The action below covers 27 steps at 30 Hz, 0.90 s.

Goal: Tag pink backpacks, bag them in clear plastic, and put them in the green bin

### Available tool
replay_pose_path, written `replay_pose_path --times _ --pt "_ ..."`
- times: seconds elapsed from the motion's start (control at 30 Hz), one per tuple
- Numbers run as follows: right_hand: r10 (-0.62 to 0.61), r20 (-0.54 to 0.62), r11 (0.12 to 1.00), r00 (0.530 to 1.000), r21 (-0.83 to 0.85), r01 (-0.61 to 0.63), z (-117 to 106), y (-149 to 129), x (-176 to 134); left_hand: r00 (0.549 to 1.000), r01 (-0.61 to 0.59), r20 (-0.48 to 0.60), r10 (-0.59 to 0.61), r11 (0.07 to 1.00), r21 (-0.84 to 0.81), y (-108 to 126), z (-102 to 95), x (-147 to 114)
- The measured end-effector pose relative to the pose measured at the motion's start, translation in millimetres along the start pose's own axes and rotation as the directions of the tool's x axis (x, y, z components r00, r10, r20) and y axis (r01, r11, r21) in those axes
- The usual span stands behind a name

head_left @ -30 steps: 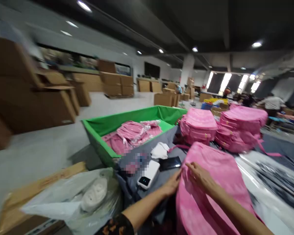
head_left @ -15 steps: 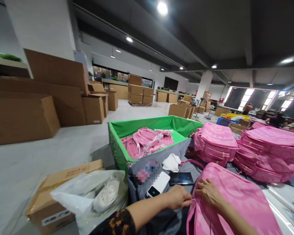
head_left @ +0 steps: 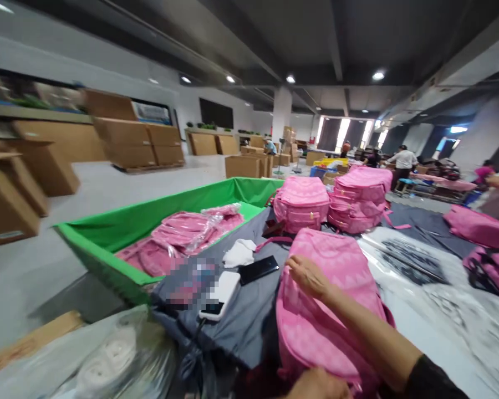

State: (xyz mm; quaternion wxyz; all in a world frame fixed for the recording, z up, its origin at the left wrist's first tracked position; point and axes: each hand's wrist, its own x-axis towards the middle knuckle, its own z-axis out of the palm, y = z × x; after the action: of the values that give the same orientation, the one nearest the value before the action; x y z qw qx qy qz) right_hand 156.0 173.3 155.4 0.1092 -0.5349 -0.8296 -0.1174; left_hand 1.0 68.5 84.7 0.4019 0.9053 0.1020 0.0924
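Observation:
A pink patterned backpack (head_left: 336, 260) lies on the grey-covered table in front of me. My right hand (head_left: 310, 277) rests at its upper left edge, fingers curled over the fabric and gripping it. At the bottom of the view, my left hand (head_left: 320, 383) is closed against the backpack's lower end. It is blurred and partly cut off, so what its fingertips pinch is hidden. Left of the backpack lie a black phone (head_left: 258, 270), a white power bank (head_left: 220, 296) with a dark display, and a crumpled white cloth (head_left: 239, 253).
A green-lined bin (head_left: 103, 233) at left holds plastic-wrapped pink pieces (head_left: 183, 233). More pink backpacks (head_left: 301, 204) stand behind mine. Clear plastic packaging (head_left: 424, 277) covers the right side. A plastic bag (head_left: 108, 354) is at lower left. Cardboard boxes (head_left: 125, 138) and several people are farther off.
My view has turned right. My left hand has slid from the backpack's upper side, beside my right hand, down to its lower end. My right hand stays at the upper edge.

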Motion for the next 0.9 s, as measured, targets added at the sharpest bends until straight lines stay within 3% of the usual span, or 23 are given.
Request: replay_pose_path --times 0.1,0.17,0.23,0.3,0.37,0.43,0.53,0.6,0.7,0.77,0.83,0.9 --pt "-0.057 -0.147 0.983 0.987 0.163 0.081 -44 -22 -90 0.996 0.080 -0.023 -0.087 0.974 -0.210 16 -5.3 6" --pt "-0.067 -0.181 0.979 0.981 0.179 0.100 -61 -44 -149 0.996 0.067 -0.045 -0.083 0.957 -0.283 21 -8.5 6" --pt "-0.017 -0.241 0.992 0.970 0.118 0.046 -61 -67 -192 0.997 -0.008 -0.080 -0.011 0.970 -0.241 24 -5.8 5" --pt "0.029 -0.372 0.999 0.928 0.046 -0.013 -47 -87 -217 0.986 -0.126 -0.127 0.111 0.985 -0.119 27 -0.4 3" --pt "0.104 -0.514 0.995 0.851 0.051 -0.090 -28 -103 -225 0.941 -0.282 -0.178 0.288 0.958 0.057 30 0.7 0" --pt "0.250 -0.610 0.968 0.752 0.156 -0.195 -12 -116 -224 0.845 -0.387 -0.257 0.470 0.867 0.313 31 -6.1 -1" --pt "0.489 -0.648 0.872 0.583 0.383 -0.305 -1 -131 -222 0.728 -0.254 -0.333 0.599 0.687 0.681 25 -24.3 3" --pt "0.649 -0.603 0.761 0.464 0.531 -0.374 0 -132 -229 0.734 -0.194 -0.290 0.614 0.599 0.777 17 -32.9 9" --pt "0.835 -0.509 0.540 0.209 0.687 -0.486 -2 -108 -250 0.765 -0.294 -0.145 0.627 0.540 0.789 3 -34.4 11" --pt "0.879 -0.471 0.441 0.076 0.741 -0.506 -4 -73 -259 0.782 -0.335 -0.099 0.616 0.548 0.766 -4 -30.1 8" --pt "0.897 -0.440 0.403 0.038 0.780 -0.478 -4 -28 -253 0.778 -0.359 -0.102 0.620 0.572 0.737 -8 -24.5 4" --pt "0.913 -0.404 0.387 0.060 0.808 -0.444 -2 19 -234 0.764 -0.383 -0.115 0.635 0.590 0.711 -10 -20.7 2"
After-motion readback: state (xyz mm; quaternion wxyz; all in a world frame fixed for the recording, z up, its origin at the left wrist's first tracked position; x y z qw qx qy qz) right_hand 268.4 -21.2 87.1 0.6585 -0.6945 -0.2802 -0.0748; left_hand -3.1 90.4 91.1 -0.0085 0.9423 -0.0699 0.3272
